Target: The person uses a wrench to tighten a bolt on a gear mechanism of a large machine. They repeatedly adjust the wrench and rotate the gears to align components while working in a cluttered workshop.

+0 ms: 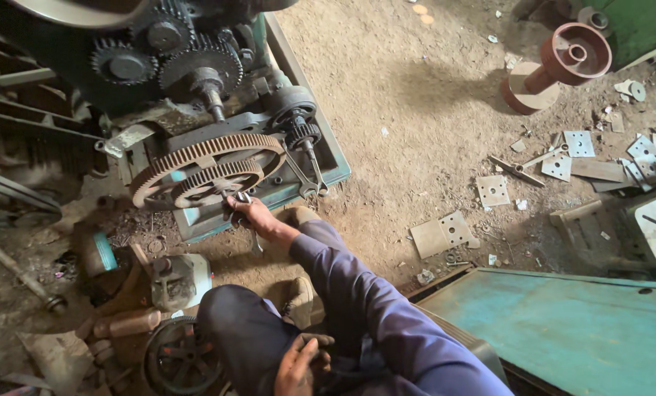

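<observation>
Setting: workshop dirt floor [416, 95], dusty, strewn with metal offcuts and machine parts.
Left hand [299, 367]: nearest the camera, low in view, resting on the dark trouser knee; fingers loosely curled, closed on nothing visible.
Turquoise panel [563, 330]: flat, painted, at lower right just beside the purple sleeve.
Spoked wheel [181, 359]: dark, lying on the ground beside the bent knee at lower left.
Right hand [246, 209]: arm in purple sleeve stretched forward; fingers clamped on a wrench [249, 220] at the lower edge of the gears; wrench shaft partly hidden, head not clear.
Large gear [207, 161]: rust-coloured, toothed, tilted face-up on the machine end, directly above the right hand.
Smaller gear [214, 183]: same colour, seated in front of the large one, touching the hand's working area.
Black gears [196, 62]: cluster higher on the machine body, beyond the rusty pair.
Perforated plates [493, 191]: square, scattered at right, well apart from both hands.
Red pulley [563, 62]: far right corner, lying on its side.
</observation>
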